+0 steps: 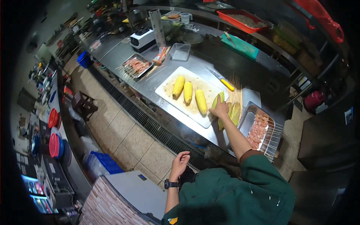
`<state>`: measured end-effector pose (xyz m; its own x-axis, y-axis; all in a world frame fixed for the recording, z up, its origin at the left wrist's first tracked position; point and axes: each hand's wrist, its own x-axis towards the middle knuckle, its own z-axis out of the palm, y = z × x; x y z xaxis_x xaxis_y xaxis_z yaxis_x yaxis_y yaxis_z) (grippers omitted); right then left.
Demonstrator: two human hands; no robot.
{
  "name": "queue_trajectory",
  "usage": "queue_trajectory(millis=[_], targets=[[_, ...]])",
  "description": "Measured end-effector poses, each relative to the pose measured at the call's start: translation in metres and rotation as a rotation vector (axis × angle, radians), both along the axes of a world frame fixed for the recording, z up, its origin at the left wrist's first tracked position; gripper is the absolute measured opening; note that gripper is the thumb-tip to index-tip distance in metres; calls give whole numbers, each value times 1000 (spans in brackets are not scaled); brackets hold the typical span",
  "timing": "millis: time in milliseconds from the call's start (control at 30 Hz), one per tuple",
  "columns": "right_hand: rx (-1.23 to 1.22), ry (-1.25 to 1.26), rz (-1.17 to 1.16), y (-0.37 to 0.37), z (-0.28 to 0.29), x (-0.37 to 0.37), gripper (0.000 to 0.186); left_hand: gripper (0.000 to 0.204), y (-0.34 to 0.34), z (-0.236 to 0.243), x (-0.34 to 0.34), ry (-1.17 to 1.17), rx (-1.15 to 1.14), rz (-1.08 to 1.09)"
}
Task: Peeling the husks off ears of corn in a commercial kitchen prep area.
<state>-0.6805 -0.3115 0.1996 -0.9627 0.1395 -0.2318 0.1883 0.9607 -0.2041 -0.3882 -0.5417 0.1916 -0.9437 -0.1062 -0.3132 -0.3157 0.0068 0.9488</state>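
My right hand (219, 108) grips a green, husked ear of corn (219, 96) at the right end of the white cutting board (168, 90), beside loose pale-green husks (234, 112). Three peeled yellow cobs (188, 92) lie on the board. A yellow-handled knife (227, 84) rests beyond it, near thin bamboo skewers (235, 86). My left hand (180, 163) hangs below the table's edge with loosely bent fingers, holding nothing. To the right, a steel tray (247, 114) holds raw meat skewers (258, 131).
Farther along the steel table (105, 56) are another meat tray (137, 67), a clear container (180, 52), a blender base (140, 40) and a teal board (243, 48). Behind me on the left are a stool (84, 105), a blue crate (101, 163) and a grey-topped unit (135, 187).
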Motion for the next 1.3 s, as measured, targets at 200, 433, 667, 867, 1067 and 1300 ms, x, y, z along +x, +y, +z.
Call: queue_trajectory(millis=[200, 433, 667, 867, 1067, 1300], targets=[[-428, 15, -352, 0, 8, -7, 106, 26, -39, 34, -84, 86, -100, -390], [-1125, 213, -506, -16, 33, 80, 81, 63, -22, 66, -135, 431, -252, -496], [-1877, -302, -655, -46, 50, 197, 55, 60, 28, 78, -131, 745, -477, -718], [-1405, -365, -286, 1, 67, 233, 57, 49, 39, 82, -101, 293, -184, -484], [-1267, 373, 81, 8, 56, 241, 73, 52, 109, 109, -67, 552, -385, -458], [-1095, 483, 101, 51, 55, 260, 44, 20, 140, 149, -19, 404, -353, -146]])
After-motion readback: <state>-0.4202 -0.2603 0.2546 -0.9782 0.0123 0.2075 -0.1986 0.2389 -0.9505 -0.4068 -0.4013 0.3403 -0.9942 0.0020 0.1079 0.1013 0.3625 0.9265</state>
